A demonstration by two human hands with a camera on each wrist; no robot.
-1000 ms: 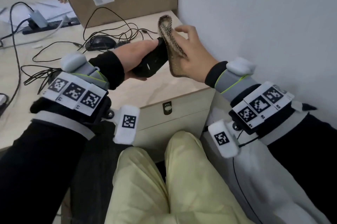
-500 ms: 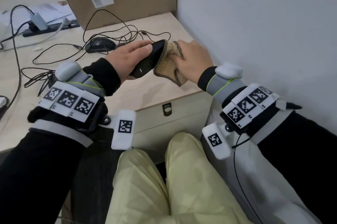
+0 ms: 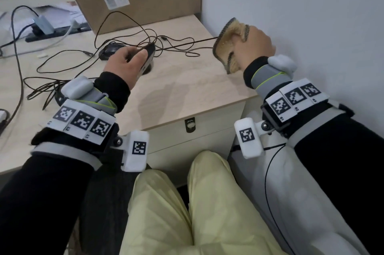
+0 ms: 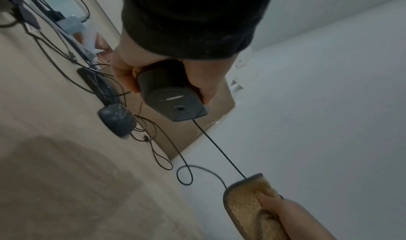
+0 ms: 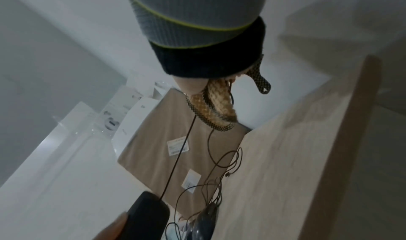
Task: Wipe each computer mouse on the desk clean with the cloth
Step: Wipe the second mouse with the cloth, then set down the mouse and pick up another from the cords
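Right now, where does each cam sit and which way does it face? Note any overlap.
Head: on the head, looking down at the desk; both forearms and knees show.
Left wrist: along the left hand gripping the held mouse; black cuff shows.
Right wrist: along the right hand clutching the cloth; grey wristband shows.
Shared: both wrist views catch the taut cord from held mouse to cloth.

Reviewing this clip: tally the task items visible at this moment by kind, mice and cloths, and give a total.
Computer mice: 2, the held mouse gripped in the left hand and the second mouse lying on the desk among the cables.
Cloths: 1, the tan cloth gripped in the right hand.
Total: 3
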